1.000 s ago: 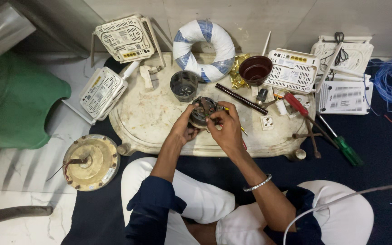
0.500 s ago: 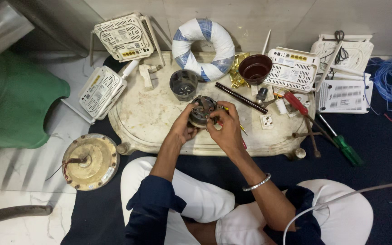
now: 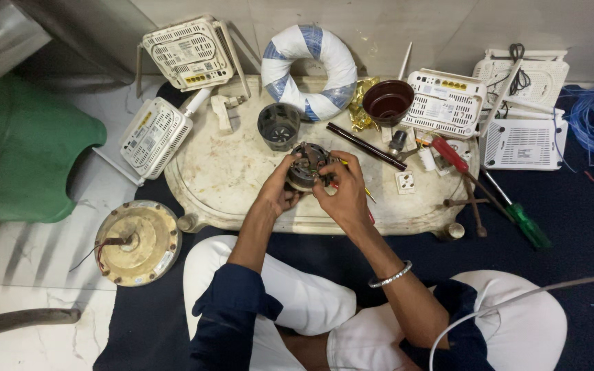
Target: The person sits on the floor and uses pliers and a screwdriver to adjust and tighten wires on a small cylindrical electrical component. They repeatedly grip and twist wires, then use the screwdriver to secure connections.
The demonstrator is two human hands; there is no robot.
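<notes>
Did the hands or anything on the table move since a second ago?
Hardly anything. Both hands, the left hand and the right hand, still hold the small round motor over the cream tray, in the same place. The dark cup, the brown bowl and the green-handled screwdriver stayed put.

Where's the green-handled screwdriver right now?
In the head view, the green-handled screwdriver lies on the dark floor, off the cream tray's right end, below the white routers.

Small motor (image 3: 307, 165), between left hand (image 3: 280, 192) and right hand (image 3: 342, 196): dull grey metal. Worktop (image 3: 235, 172) beneath the hands: cream, stained, matt. Bowl (image 3: 388, 102) beyond the right hand: glossy brown. Routers (image 3: 448, 103) beside it: white matt plastic. Bangle (image 3: 390, 276): shiny metal.
</notes>
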